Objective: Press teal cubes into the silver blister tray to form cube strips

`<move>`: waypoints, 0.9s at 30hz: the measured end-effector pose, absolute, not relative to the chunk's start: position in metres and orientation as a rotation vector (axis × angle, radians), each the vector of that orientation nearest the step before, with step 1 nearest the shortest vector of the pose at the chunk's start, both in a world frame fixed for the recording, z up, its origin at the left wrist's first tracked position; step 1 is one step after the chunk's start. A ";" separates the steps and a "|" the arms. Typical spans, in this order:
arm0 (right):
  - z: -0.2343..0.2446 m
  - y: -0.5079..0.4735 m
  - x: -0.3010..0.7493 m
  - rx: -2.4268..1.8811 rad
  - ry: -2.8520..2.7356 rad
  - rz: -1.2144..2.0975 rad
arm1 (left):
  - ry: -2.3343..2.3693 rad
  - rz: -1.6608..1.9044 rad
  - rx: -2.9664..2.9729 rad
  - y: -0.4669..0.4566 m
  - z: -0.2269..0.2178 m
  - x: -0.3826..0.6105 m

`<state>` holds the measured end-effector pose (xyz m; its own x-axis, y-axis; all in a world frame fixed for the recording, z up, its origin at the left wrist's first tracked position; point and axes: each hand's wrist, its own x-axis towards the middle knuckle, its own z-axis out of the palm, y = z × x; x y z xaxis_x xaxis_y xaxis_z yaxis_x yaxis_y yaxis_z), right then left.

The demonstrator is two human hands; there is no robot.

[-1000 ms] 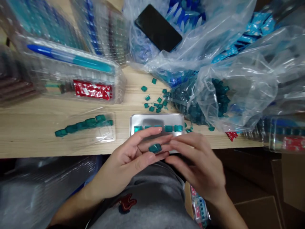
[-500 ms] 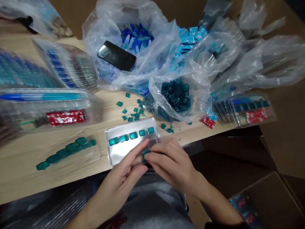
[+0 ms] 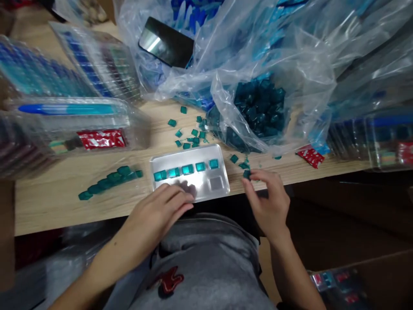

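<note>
A shallow plastic tray, silvery in the light, lies near the table's front edge. Along it runs a row of several teal cube-shaped pieces, with a square recess at its lower right corner. My left hand rests at the tray's near edge, fingers stretched out over its lower left part, holding nothing visible. To the right of the tray, my right hand pinches one small teal piece between thumb and fingertips, just above the table edge. Loose teal pieces are scattered behind the tray.
An open plastic bag full of dark teal pieces stands behind. A phone lies on another bag. Left are stacked clear packs with a blue pen and teal pieces in a row. A red packet lies right.
My hands have parted: the right moved away to the right of the tray and pinches a teal piece there, the left settled flatter on the tray's near edge. The view shifted too.
</note>
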<state>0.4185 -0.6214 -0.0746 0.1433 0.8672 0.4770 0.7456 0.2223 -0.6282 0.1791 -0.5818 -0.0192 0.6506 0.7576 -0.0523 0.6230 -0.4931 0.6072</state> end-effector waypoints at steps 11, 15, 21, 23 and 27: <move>-0.097 -0.619 0.430 -1.658 -1.609 0.289 | 0.897 -0.037 2.209 -0.555 -0.020 0.168; -0.086 -0.628 0.420 -1.562 -1.547 0.391 | 0.925 -0.028 2.521 -0.562 -0.017 0.178; -0.076 -0.632 0.396 -1.416 -1.646 0.563 | 0.932 0.500 2.603 -0.568 0.007 0.176; -0.072 -0.629 0.391 -1.361 -1.655 0.454 | 0.887 0.613 2.619 -0.572 0.011 0.176; -0.056 -0.625 0.391 -1.303 -1.707 0.257 | 0.789 0.777 2.721 -0.585 0.004 0.185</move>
<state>0.3906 -0.6248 -0.0562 0.0070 0.8396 0.5432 0.6421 0.4126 -0.6461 0.1851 -0.5850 0.0044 0.7186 0.5460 0.4307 0.4389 -0.8365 0.3282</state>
